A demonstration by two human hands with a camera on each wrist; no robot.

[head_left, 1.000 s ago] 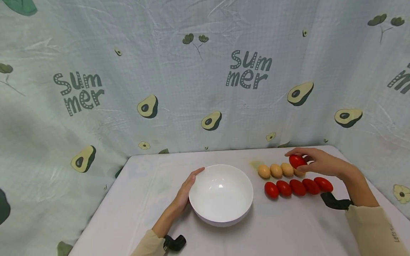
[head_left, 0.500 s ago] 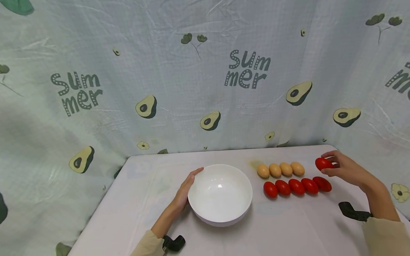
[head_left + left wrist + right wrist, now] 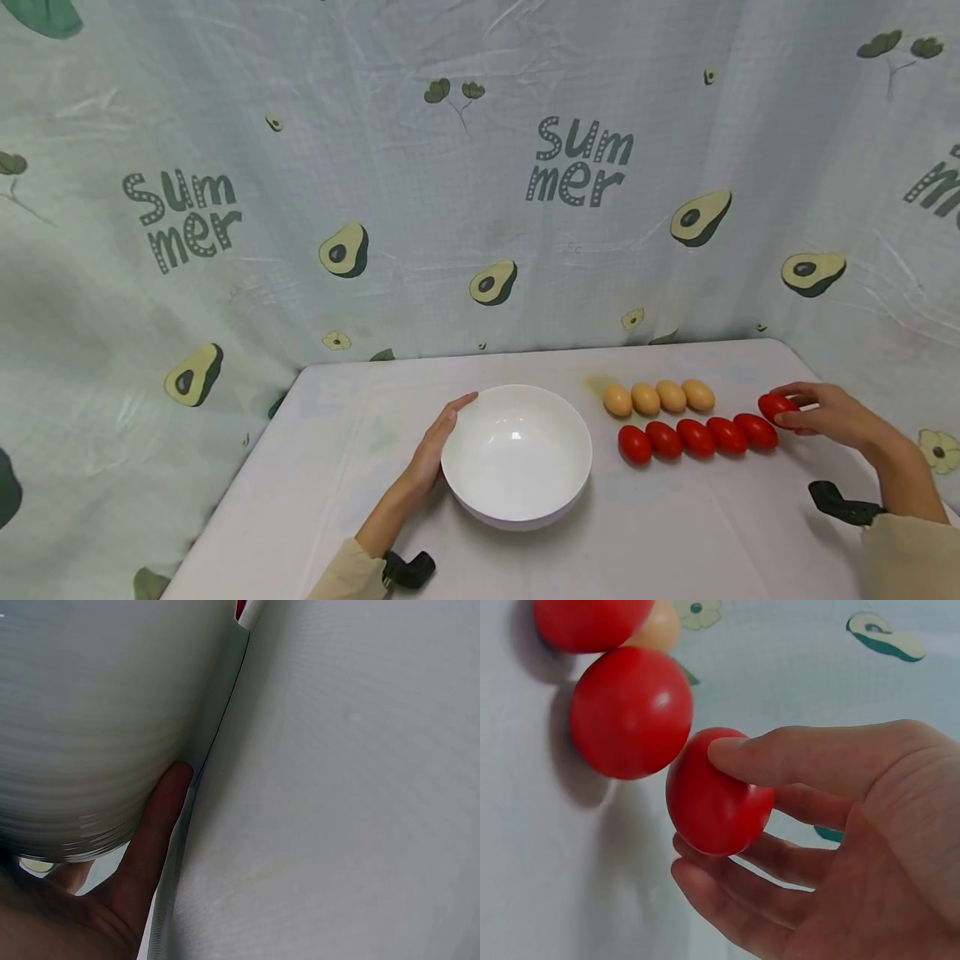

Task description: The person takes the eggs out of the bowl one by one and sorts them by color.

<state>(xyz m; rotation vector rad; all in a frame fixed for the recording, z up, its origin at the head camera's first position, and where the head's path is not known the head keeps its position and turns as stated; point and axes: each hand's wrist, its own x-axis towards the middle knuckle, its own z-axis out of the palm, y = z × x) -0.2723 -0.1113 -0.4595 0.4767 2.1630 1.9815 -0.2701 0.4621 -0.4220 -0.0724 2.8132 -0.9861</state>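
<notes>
My right hand (image 3: 828,414) pinches a red egg (image 3: 778,407) between thumb and fingers, at the right end of a row of red eggs (image 3: 695,438). In the right wrist view the held egg (image 3: 718,796) is beside the nearest red egg of the row (image 3: 632,712); whether they touch is hard to tell. My left hand (image 3: 429,452) rests against the left side of a white bowl (image 3: 516,458), fingers straight along its wall. The bowl has nothing in it. In the left wrist view the thumb (image 3: 161,825) lies against the outside of the bowl (image 3: 97,720).
Behind the red row stands a row of several tan eggs (image 3: 658,398). All of this is on a white-covered table (image 3: 360,433). A curtain (image 3: 420,208) printed with avocados hangs at the table's back and sides.
My right hand has carried the red egg rightward from above the tan eggs, then forward and down to the right end of the red row. The left hand and bowl stay put.
</notes>
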